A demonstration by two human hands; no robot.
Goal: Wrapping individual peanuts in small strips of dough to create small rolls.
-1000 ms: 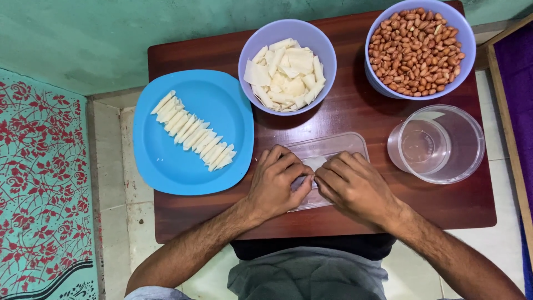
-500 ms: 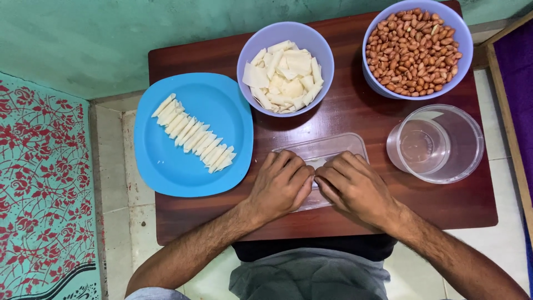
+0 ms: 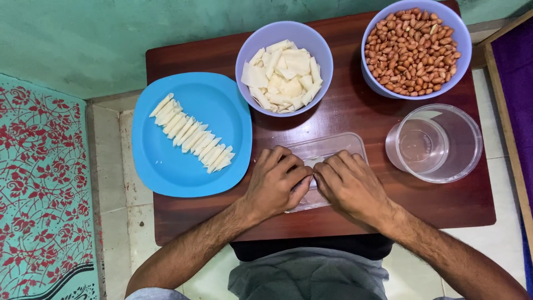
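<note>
A clear rectangular plastic tray (image 3: 333, 149) lies flat on the table, its near half hidden under both hands.

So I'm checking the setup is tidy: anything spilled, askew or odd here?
Nothing stands out. Peanuts and white pieces sit inside their bowls, rolls lie lined up on the blue plate, clear cup upright.

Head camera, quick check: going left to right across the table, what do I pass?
Blue plate with rolled white pieces → left hand → right hand, both on the clear tray → clear round container.
</note>
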